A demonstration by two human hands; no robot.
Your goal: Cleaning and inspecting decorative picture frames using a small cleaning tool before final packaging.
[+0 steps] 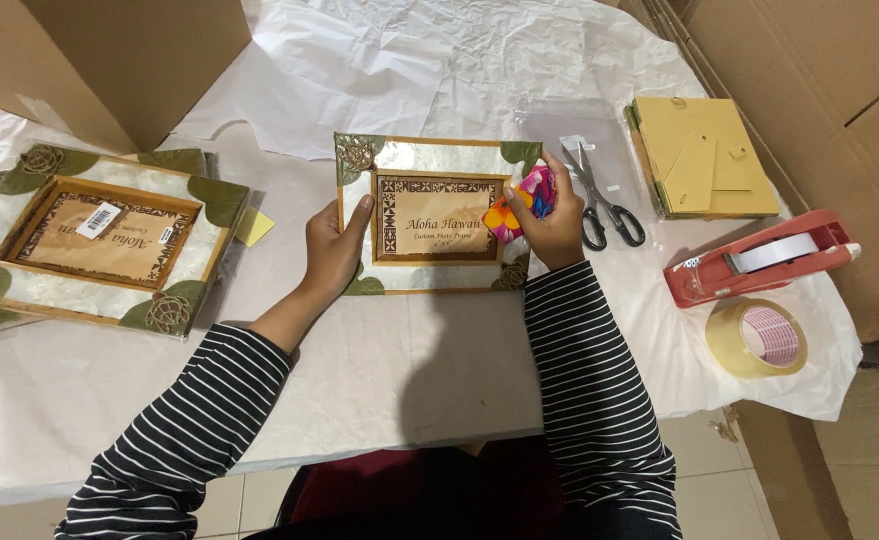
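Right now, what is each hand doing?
Left hand: open, steadying the frame.
Right hand: closed on a colourful cloth over the frame.

Both arms reach forward from the near edge in black-and-white striped long sleeves, the left forearm angling in from the near left and the right forearm running almost straight away from the body. The left hand (pixel 334 245) lies with its palm down and fingers held together, the thumb stretched up and away from them towards the far side, the wrist bare beyond the pushed-up cuff. The right hand (pixel 551 228) sits just to the right of it, fingers curled into a closed grip, knuckles upward, wrist slightly bent inward.
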